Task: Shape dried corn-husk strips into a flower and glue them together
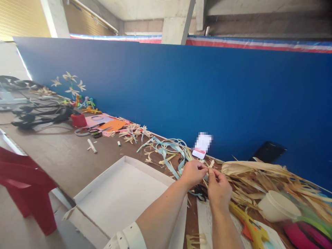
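My left hand (192,173) and my right hand (218,186) meet above the brown table (64,155), both pinching a small pale strip of dried husk (210,165) between thumb and fingers. Directly under them lie black scissors (199,191) and a tangle of light blue and cream ribbon strips (168,148). A pile of dried corn husks (259,176) lies just right of my hands.
A shallow white cardboard tray (124,193) sits at the near edge. A yellow-orange glue gun (250,226) and a white cup (277,206) lie at the right. Further left are a red spool (78,119), coloured paper (112,125), husk flowers (70,83) and a red chair (26,186). A blue board (207,90) walls the back.
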Available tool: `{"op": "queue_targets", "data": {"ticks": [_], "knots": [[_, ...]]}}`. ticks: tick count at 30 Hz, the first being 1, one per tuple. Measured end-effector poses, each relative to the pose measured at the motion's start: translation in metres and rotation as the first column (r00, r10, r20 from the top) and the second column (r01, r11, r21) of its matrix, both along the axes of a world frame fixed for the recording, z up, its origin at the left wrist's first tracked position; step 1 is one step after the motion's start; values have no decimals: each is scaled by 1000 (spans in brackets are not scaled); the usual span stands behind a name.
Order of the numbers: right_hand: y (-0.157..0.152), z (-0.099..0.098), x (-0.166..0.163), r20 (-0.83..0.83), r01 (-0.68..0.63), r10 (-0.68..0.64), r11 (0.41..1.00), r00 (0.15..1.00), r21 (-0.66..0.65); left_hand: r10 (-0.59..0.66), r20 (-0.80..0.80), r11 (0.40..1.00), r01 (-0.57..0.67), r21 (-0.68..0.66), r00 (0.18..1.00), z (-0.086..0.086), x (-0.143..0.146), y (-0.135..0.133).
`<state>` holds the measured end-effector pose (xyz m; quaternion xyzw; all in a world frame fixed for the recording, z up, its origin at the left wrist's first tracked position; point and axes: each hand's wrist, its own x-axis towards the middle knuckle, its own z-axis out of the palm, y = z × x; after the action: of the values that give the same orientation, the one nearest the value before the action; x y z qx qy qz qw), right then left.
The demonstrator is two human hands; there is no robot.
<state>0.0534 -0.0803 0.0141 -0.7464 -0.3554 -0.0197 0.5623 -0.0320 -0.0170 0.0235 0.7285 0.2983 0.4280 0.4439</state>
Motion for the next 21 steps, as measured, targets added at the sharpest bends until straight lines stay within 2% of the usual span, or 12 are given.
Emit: {"op": "queue_targets", "data": {"ticks": [4, 6, 9, 12, 15, 17, 19, 21], "knots": [[-5, 7, 3, -23, 47, -46, 999, 999, 15, 46, 9, 996, -45, -76, 999, 0, 6, -1], [-11, 15, 4, -106, 54, -46, 996, 993, 74, 72, 13, 988, -69, -138, 997, 0, 7, 0], [-26, 31, 2, -334, 14, 89, 956, 938, 293, 102, 13, 973, -97, -211, 995, 2, 6, 1], [-46, 40, 0, -414, -9, 209, 900, 886, 436, 105, -25, 979, -108, -175, 994, 9, 1, -3], [-68, 36, 3, -451, -26, 279, 871, 848, 490, 82, -66, 984, -91, -156, 995, 19, -5, -12], [-81, 27, 7, -496, -49, 314, 878, 809, 476, 62, -88, 985, -75, -158, 994, 24, -9, -22], [-92, 16, 9, -523, -80, 315, 903, 792, 423, 16, -102, 975, -39, -218, 995, 26, -14, -35], [-100, 5, 8, -514, -118, 295, 929, 805, 350, -12, -80, 943, -16, -332, 997, 22, -20, -50]]}}
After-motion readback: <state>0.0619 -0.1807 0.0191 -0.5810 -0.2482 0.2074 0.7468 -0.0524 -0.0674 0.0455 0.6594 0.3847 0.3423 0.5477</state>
